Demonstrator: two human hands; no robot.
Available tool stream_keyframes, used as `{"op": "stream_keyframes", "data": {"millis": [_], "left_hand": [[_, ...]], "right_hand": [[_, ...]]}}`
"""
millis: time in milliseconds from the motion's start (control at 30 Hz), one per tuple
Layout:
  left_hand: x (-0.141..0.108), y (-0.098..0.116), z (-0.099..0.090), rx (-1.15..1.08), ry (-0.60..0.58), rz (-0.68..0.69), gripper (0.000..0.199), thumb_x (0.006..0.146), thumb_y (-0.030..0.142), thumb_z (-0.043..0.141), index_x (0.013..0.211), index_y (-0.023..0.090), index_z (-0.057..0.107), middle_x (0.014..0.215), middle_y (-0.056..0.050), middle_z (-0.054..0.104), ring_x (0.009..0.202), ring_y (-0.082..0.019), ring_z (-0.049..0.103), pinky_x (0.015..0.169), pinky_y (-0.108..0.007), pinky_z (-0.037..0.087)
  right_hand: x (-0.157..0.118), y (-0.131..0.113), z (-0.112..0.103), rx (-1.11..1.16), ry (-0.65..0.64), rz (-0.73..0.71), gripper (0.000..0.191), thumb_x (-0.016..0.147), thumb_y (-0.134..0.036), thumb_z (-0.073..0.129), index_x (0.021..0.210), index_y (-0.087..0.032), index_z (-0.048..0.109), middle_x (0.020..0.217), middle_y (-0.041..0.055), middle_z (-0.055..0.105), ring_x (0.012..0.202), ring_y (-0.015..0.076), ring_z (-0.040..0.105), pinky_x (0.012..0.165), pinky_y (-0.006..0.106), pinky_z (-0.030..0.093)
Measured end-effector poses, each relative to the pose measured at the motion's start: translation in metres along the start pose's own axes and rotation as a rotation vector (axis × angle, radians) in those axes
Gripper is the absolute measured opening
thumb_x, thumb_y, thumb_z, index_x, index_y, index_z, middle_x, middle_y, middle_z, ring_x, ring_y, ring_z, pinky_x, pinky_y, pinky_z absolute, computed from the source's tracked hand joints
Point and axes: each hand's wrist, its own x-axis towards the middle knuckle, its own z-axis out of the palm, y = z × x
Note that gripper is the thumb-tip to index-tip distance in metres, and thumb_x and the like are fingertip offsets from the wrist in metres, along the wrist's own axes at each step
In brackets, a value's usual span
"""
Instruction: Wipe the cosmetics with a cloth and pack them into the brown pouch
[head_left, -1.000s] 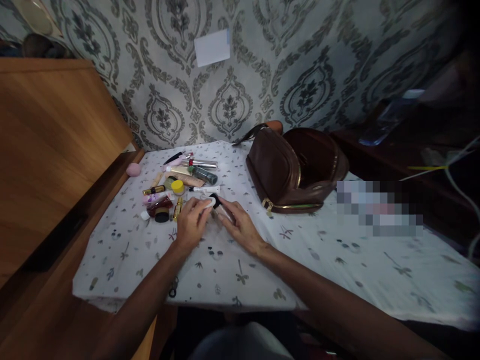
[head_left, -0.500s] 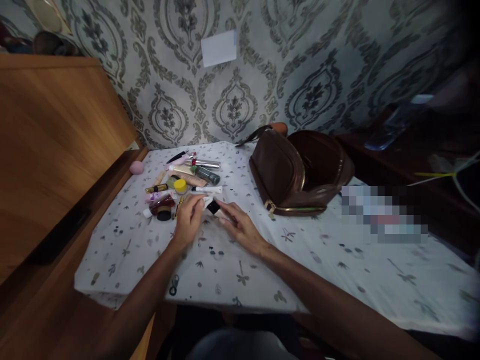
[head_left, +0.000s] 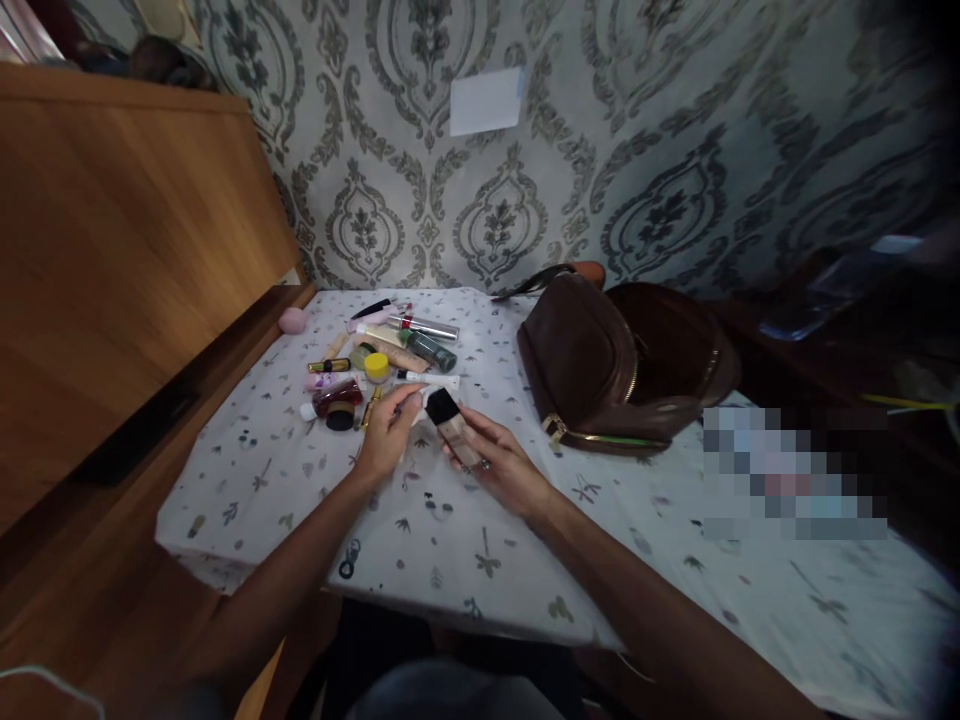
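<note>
My right grip (head_left: pixel 511 466) grasps the black-capped bottle (head_left: pixel 450 420) over the bench (head_left: pixel 255 475), between its near and far edges; my left grip (head_left: pixel 390 435) pinches a small white thing (head_left: pixel 422 407), unclear. Cosmetics (head_left: pixel 376 367) lie toward the bench's far left corner.

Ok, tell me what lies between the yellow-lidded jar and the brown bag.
The head view shows a beige tube, a green bottle and a slim white tube, then printed cloth up to the brown bag.
</note>
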Motion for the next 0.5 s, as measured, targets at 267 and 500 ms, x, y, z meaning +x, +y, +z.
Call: {"op": "stream_keyframes", "data": {"millis": [267,500], "left_hand": [[-0.011,-0.004,0.005,0.432,-0.035,0.335,0.035,0.098,0.031,0.046,0.126,0.021,0.065,0.089,-0.006,0.060,0.085,-0.018,0.058,0.080,-0.030,0.046],[-0.015,-0.004,0.006,0.564,-0.173,0.467,0.035,0.099,0.028,0.046,0.126,0.021,0.065,0.096,-0.007,0.058,0.087,-0.017,0.058,0.080,-0.029,0.046]], "right_hand": [[0.000,-0.005,0.002,0.229,0.016,0.104,0.034,0.071,-0.038,0.081,0.099,-0.024,0.068,0.090,0.0043,0.072,0.076,0.0184,0.066,0.057,0.027,0.047],[-0.001,-0.008,0.007,0.234,0.064,0.066,0.033,0.067,-0.031,0.085,0.095,-0.023,0.069,0.087,0.0000,0.068,0.073,0.0130,0.061,0.054,0.020,0.043]]}}
